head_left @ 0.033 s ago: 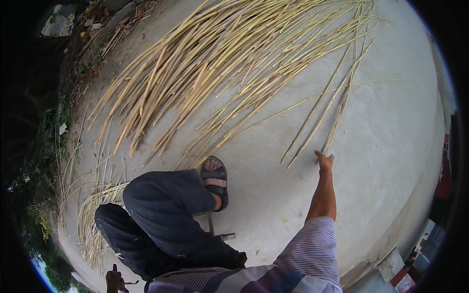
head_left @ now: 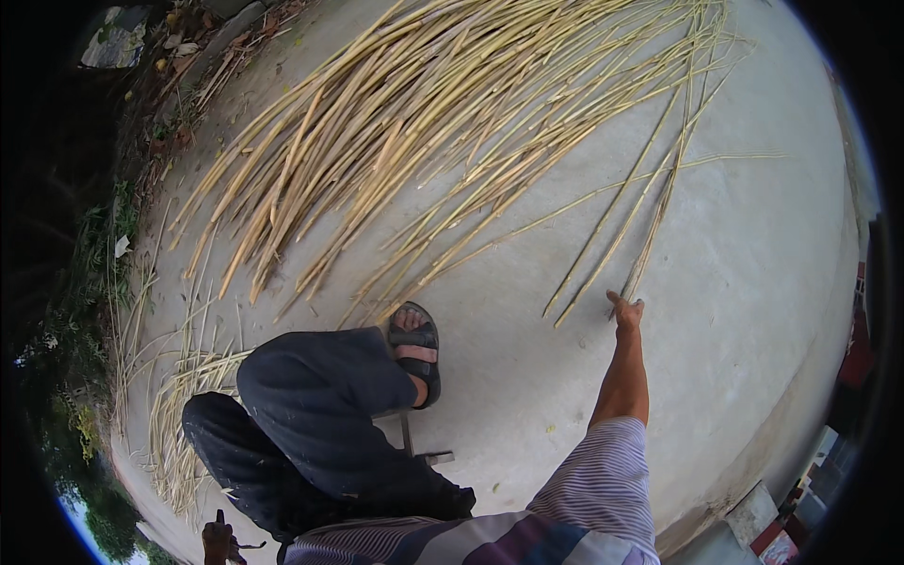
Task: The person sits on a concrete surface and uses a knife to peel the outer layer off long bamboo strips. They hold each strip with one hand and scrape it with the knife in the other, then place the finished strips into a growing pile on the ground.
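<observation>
Your right hand is stretched out to the near ends of the few loose cane stalks, fingers closing on one, their long axis running far-right, while your left hand, low at near-left, grips a small tool.

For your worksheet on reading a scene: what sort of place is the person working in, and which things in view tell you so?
Probably an outdoor concrete yard used for handling cane. Long pale stalks lie spread over bare concrete, with weeds and dead leaves along its edge. The right hand reaches for a few separate stalks.
</observation>
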A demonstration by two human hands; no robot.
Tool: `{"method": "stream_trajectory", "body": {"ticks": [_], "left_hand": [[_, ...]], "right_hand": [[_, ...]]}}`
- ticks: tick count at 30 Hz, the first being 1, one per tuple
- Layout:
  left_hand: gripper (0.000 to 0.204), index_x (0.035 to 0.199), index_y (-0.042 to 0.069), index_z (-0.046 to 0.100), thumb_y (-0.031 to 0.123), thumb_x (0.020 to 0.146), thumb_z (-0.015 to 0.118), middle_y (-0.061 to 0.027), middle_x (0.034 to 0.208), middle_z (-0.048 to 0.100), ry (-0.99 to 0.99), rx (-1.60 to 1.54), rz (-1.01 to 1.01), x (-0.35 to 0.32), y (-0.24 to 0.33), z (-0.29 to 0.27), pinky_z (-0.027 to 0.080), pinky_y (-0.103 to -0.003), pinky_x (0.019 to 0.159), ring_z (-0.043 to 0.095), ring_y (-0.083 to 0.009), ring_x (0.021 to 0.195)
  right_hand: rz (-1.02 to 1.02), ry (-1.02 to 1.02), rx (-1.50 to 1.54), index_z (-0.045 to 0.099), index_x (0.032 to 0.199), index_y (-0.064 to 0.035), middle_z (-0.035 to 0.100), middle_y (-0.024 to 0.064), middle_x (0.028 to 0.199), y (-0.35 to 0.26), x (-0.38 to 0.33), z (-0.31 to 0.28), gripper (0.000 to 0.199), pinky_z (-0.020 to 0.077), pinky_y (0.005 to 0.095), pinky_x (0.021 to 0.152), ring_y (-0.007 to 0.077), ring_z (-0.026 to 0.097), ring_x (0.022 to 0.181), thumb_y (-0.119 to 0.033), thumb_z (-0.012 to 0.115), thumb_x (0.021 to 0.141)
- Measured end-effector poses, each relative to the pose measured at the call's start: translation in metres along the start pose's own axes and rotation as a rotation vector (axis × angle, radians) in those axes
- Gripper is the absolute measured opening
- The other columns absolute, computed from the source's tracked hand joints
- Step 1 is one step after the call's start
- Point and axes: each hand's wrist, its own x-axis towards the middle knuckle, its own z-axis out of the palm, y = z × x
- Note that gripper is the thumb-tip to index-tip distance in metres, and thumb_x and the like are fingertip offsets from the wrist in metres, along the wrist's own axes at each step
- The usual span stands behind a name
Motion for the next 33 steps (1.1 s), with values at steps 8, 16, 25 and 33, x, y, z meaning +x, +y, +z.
{"method": "stream_trajectory", "body": {"ticks": [8, 16, 25, 33], "left_hand": [[0.121, 0.15, 0.004, 0.032, 0.058, 0.053, 0.082, 0.0092, 0.06, 0.046, -0.066, -0.16, -0.282, 0.0, 0.002, 0.012, 0.041, -0.026, 0.067, 0.038, -0.0093, 0.057], [0.039, 0.096, 0.008, 0.057, 0.039, 0.083, 0.077, -0.0033, 0.061, 0.055, 0.134, -0.373, -0.301, -0.02, 0.066, 0.032, 0.046, -0.035, 0.033, 0.051, -0.0156, 0.04], [0.024, 0.081, 0.012, 0.055, 0.028, 0.09, 0.071, 0.0001, 0.058, 0.055, 0.082, -0.345, -0.123, -0.024, 0.064, 0.064, 0.042, -0.026, 0.035, 0.05, -0.0105, 0.042], [0.027, 0.084, 0.011, 0.054, 0.03, 0.088, 0.074, -0.0023, 0.06, 0.056, 0.036, -0.39, -0.167, -0.006, 0.051, 0.073, 0.041, -0.027, 0.036, 0.051, -0.0121, 0.043]], "right_hand": [[-0.132, 0.137, -0.406, 0.056, 0.1, 0.0065, 0.063, 0.0256, 0.108, -0.053, -0.026, 0.068, 0.066, 0.0497, 0.0444, 0.089, 0.0388, 0.063, 0.104, -0.036, 0.088, 0.061], [-0.111, -0.116, -0.101, 0.058, 0.092, -0.0005, 0.068, 0.0213, 0.09, -0.094, -0.054, 0.145, 0.036, 0.0528, 0.0436, 0.08, 0.0369, 0.068, 0.089, -0.025, 0.069, 0.069], [-0.487, -0.061, -0.095, 0.059, 0.1, -0.0031, 0.067, 0.0236, 0.098, -0.12, -0.09, 0.199, 0.034, 0.0511, 0.0467, 0.082, 0.0421, 0.064, 0.096, -0.02, 0.067, 0.072], [-0.68, -0.389, -0.052, 0.06, 0.102, -0.0012, 0.066, 0.0227, 0.092, -0.204, -0.192, 0.222, 0.044, 0.0482, 0.0477, 0.082, 0.0431, 0.062, 0.093, -0.044, 0.061, 0.089]]}}
